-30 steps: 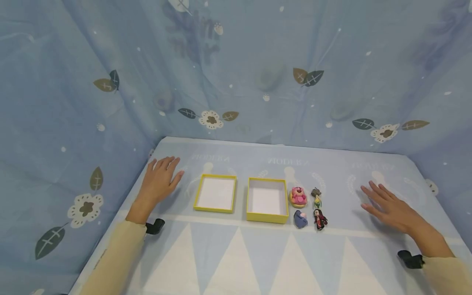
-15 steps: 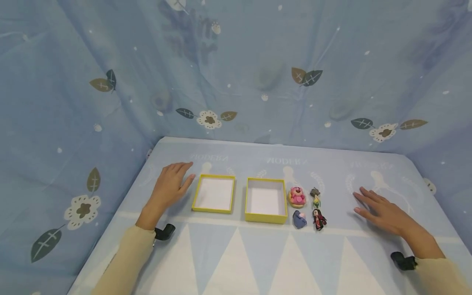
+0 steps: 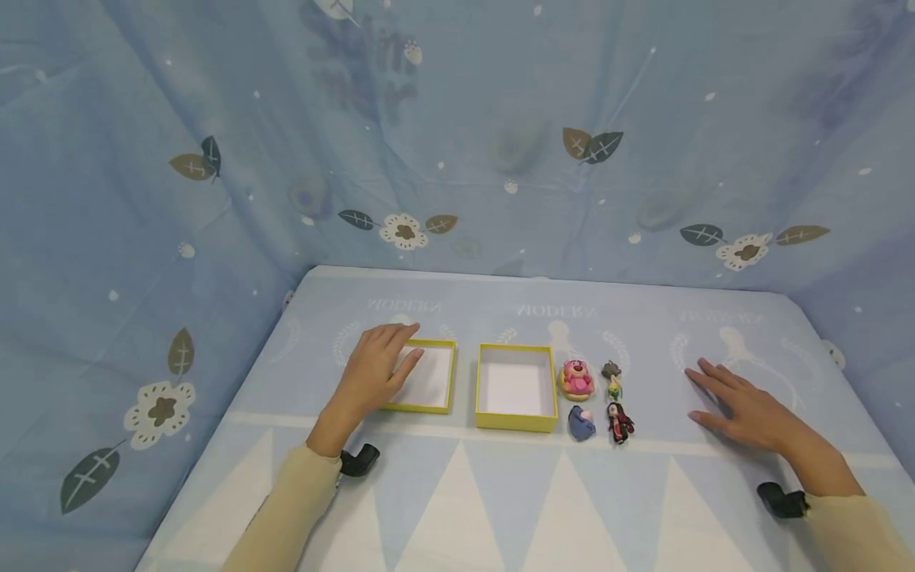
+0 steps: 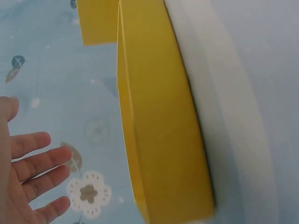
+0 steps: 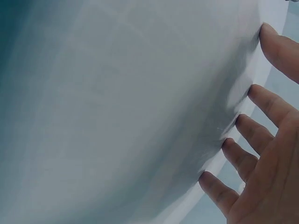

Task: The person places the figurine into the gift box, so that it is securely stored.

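Observation:
My left hand (image 3: 373,372) hovers over the left part of a shallow yellow-rimmed box lid (image 3: 438,380), fingers extended and holding nothing. In the left wrist view those fingers stand apart from a yellow cardboard side (image 4: 161,112). To the lid's right sits a deeper yellow box (image 3: 516,421) with a white inside, its top uncovered. My right hand (image 3: 747,409) rests on the cloth at the right with its fingers spread. In the right wrist view, the fingertips (image 5: 210,179) of that hand touch the pale cloth.
Right of the box lie several small figures: a pink bear (image 3: 577,380), a blue one (image 3: 581,423), a dark-haired one in red and black (image 3: 619,423), and a small green-and-yellow one (image 3: 615,388) with a grey piece (image 3: 611,369). A patterned blue curtain (image 3: 500,119) hangs behind the table.
My left hand has moved right, from beside the lid to over its left part. The right hand has shifted slightly left. Lid, box and figures have stayed in place.

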Tool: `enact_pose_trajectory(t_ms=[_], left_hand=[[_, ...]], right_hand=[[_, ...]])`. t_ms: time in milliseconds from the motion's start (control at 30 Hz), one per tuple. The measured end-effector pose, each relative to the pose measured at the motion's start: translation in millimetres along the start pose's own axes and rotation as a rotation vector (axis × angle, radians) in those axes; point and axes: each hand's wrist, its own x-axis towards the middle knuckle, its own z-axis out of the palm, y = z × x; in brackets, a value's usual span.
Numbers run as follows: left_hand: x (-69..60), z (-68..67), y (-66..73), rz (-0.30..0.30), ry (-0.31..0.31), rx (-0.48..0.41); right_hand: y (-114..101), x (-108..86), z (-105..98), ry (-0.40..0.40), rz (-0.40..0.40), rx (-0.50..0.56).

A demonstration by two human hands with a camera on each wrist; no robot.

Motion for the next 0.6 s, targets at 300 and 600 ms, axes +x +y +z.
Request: enact_pose_trajectory(t_ms=[300,600], left_hand=[[2.0,11.0,14.8,0.006,-0.036,-0.030],[10.1,19.2,32.8,0.068,-0.071,-0.068]], right_hand=[[-4.5,1.7,0.6,0.081,-0.047,-0.016],[-39.8,16.7,-3.2,0.053,-0.049,-0.010]])
